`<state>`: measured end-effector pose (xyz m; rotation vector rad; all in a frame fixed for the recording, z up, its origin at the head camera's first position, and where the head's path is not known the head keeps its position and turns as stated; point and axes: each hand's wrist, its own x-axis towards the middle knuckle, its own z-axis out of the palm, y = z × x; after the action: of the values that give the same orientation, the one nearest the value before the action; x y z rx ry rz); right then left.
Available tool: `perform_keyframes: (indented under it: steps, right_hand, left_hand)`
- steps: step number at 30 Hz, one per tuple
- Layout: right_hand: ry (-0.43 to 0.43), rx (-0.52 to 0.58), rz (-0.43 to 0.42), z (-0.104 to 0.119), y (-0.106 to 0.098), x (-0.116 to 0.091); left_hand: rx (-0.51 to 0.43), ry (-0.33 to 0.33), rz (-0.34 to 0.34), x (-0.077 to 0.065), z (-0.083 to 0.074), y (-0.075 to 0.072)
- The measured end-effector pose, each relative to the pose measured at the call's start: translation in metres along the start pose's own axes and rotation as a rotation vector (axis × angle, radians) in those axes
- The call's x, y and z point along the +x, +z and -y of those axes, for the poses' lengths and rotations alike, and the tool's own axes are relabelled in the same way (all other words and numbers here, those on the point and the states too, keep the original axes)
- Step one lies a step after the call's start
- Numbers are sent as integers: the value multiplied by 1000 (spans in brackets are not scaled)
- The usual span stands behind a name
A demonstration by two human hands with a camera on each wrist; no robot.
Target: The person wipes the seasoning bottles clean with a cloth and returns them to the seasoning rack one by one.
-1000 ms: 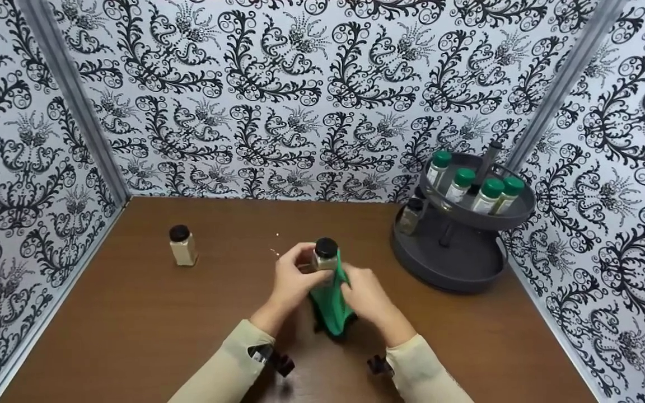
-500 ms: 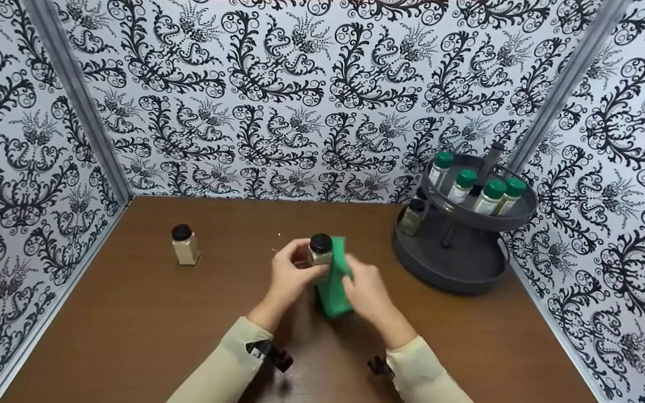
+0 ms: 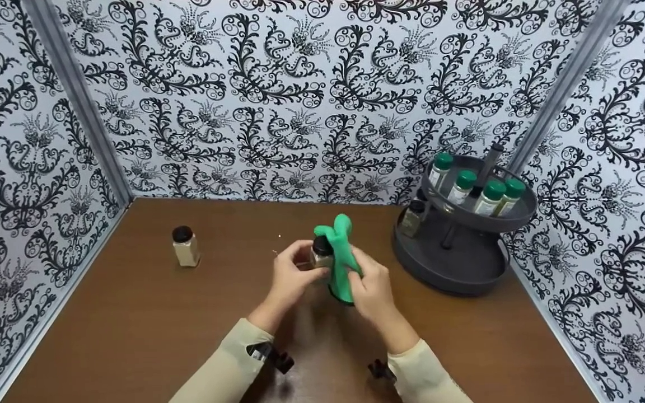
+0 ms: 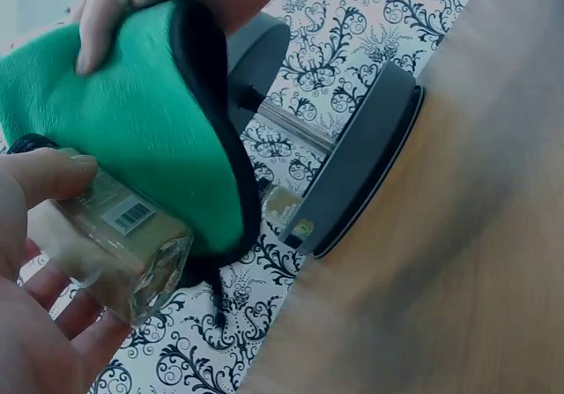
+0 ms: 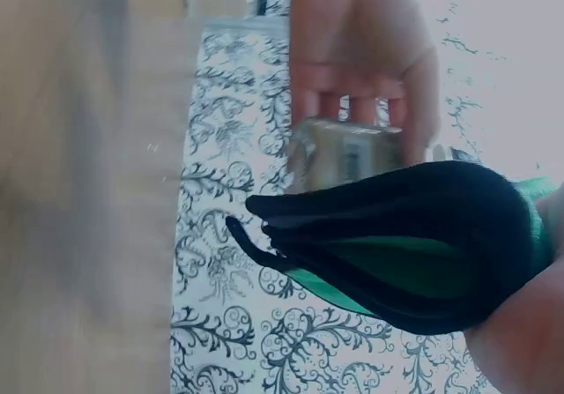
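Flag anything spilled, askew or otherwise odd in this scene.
One small thing: pale specks lie on the brown tabletop just beyond the left hand, like crumbs or spilled grains, though too small to identify. The jar that hand holds has its black cap on; nothing else stands out.

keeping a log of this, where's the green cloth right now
In the head view, the green cloth is near the middle, gripped by the right hand, just right of the black-capped jar in the left hand.

Cloth (image 3: 342,260) grn, blk trim (image 4: 240,174); jar cap (image 3: 320,245) blk; tbl (image 3: 132,324) brn; wall (image 3: 277,101) blk/wht scrolls.
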<state>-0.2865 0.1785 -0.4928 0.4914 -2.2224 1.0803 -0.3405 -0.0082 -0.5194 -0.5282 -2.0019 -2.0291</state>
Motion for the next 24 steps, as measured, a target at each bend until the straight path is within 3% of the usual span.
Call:
perform_keyframes:
  steps: [4, 7, 9, 13, 16, 19, 24]
  right_hand:
    - [108, -50, 210, -12, 9, -1]
    - [195, -10, 263, -17, 13, -2]
    - [203, 34, 186, -15, 13, -2]
    - [106, 126, -88, -4, 8, -1]
    - [13, 169, -175, -1, 8, -2]
    - [4, 145, -95, -4, 10, -2]
    - [145, 49, 142, -16, 11, -4]
  left_hand:
    - [16, 9, -22, 1, -6, -3]
    - [14, 7, -21, 0, -11, -4]
    - [24, 13, -14, -1, -12, -3]
    - [43, 34, 14, -1, -9, -1]
    - [34, 51, 30, -3, -6, -1]
    - [0, 64, 7, -4, -4, -2]
    - [-61, 78, -53, -3, -5, -2]
